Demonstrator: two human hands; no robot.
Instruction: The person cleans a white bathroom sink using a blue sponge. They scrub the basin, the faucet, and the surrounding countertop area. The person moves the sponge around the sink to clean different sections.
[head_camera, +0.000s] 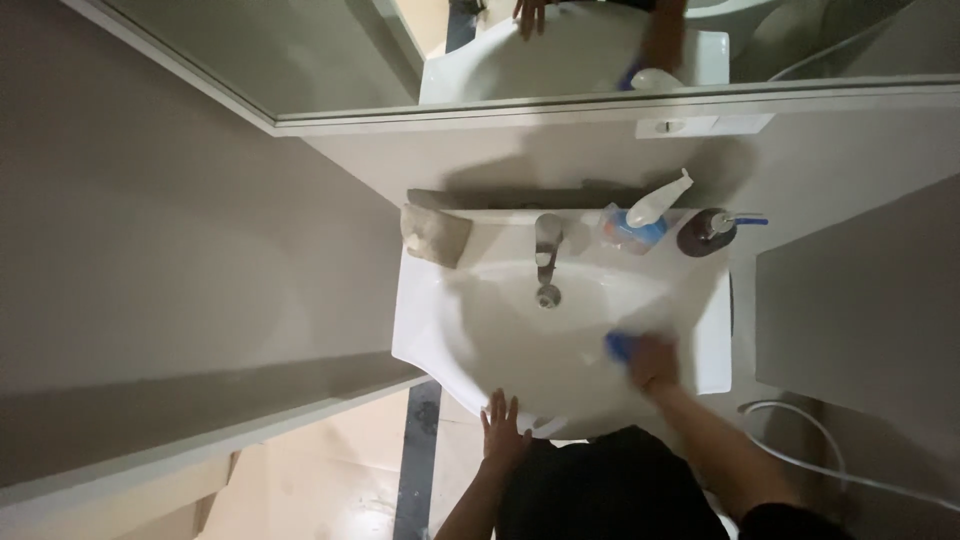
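A white washbasin (700, 340) fills the middle of the head view, and everything else sits around it. The right hand (652, 362) is down inside the basin, on the sloping wall toward its right side, pressed onto a small blue sponge or cloth (619, 346) — the hand and the blue thing are blurred, so how tightly the fingers close on it cannot be told, only that they lie on it and the blue edge shows just to the left of the knuckles. The left hand (503, 426) rests flat on the basin's near rim, fingers spread wide and holding nothing.

At the back of the basin, in the centre, stands a chrome tap (547, 238), with the drain (547, 296) just below it in the bowl. On the back ledge to the right of the tap lies a spray bottle (645, 215) with a blue body and white trigger head, and further right a dark round soap dispenser (706, 232) with a pump. At the basin's back left corner a brownish folded cloth (436, 234) hangs over the edge. Above the basin a mirror (300, 50) shows both arms reflected — a white hose (800, 440) trails on the floor to the basin's right.
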